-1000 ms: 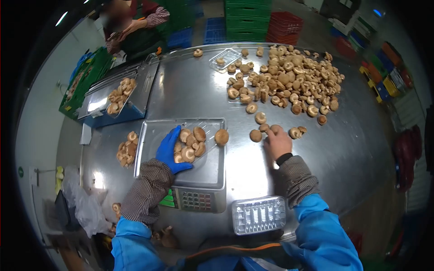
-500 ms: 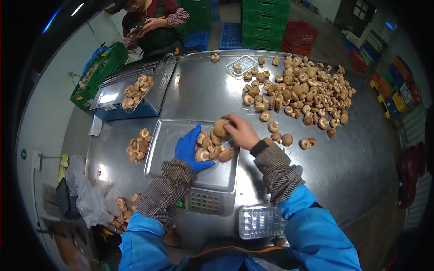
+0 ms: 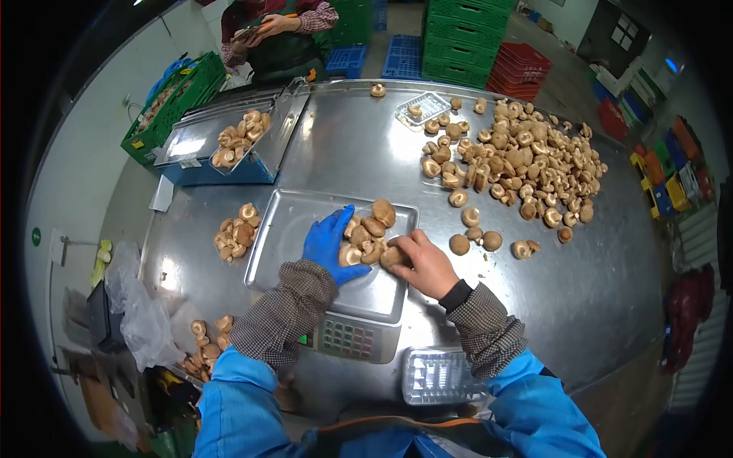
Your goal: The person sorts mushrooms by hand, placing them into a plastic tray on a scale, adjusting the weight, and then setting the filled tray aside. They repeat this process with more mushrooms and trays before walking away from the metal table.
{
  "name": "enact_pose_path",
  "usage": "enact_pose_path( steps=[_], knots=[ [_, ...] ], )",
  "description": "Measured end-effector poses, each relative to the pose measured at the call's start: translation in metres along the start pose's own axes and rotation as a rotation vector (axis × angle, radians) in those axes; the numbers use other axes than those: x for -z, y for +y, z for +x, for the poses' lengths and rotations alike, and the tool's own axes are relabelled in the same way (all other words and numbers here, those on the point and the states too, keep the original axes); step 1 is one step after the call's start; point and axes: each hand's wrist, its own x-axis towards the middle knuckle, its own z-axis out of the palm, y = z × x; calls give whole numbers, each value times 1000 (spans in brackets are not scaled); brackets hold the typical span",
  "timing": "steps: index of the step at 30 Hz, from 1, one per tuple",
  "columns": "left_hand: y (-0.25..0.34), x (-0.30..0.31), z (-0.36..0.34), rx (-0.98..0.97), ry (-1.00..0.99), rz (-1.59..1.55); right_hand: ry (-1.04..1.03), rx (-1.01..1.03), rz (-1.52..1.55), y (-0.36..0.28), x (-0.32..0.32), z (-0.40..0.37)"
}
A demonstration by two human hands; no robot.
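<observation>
A small heap of brown mushrooms (image 3: 371,227) sits on the metal pan (image 3: 284,238) of a weighing scale, whose keypad (image 3: 347,338) faces me. My left hand (image 3: 328,248), in a blue glove, lies along the heap's left side with thumb and fingers spread. At the right of the heap, my bare right hand (image 3: 429,267) has its fingertips closed on a mushroom (image 3: 392,258), near the pan's right edge. Beyond it, a few loose mushrooms (image 3: 460,244) rest on the steel table.
A large mushroom pile (image 3: 534,156) covers the back right. Clear plastic trays lie near me (image 3: 439,375) and at the back (image 3: 434,105). Mushrooms (image 3: 243,137) top a blue-sided machine (image 3: 221,172) at left; another cluster (image 3: 237,232) lies nearer. A person (image 3: 279,38) stands opposite, holding a phone.
My right hand has moved toward me, from the heap's far end to a mushroom at its right side. A large mushroom now rests at the far end. The view has shifted slightly.
</observation>
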Motion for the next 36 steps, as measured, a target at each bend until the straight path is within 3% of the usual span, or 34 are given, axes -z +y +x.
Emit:
enact_pose_path(
  steps=[3, 7, 10, 14, 17, 18, 19, 20, 23, 27, 30, 36],
  knots=[
    [1, 1, 3, -12, -9, 20, -11, 33, 68, 4, 4, -1],
    [2, 2, 2, -8, -27, 16, 229, 59, 45, 9, 18, 1],
    [4, 3, 3, 14, -65, 4, 242, 206, -183, 19, 2, 17],
    [10, 6, 4, 50, -85, 10, 263, 188, -283, 14, -7, 21],
    [-1, 6, -1, 38, -1, -146, 234, 80, 29, 23, 5, 11],
    [-5, 5, -5, 63, 64, -237, 311, -10, 202, 36, 4, 10],
    [-9, 6, -10, 88, 130, -326, 290, -159, 167, 39, 16, 8],
    [-11, 11, -15, 177, 181, -404, 423, -30, 52, 72, 7, 8],
    [-10, 36, -39, 370, 338, -550, 310, -285, -473, 119, 9, -1],
    [-54, 42, -81, 601, 294, -706, 143, -431, -562, 137, -8, -12],
    [-48, 49, -104, 685, 243, -724, 243, -413, -542, 141, -18, -12],
    [-43, 42, -116, 678, 47, -609, 275, -308, -189, 150, -12, -17]
  ],
)
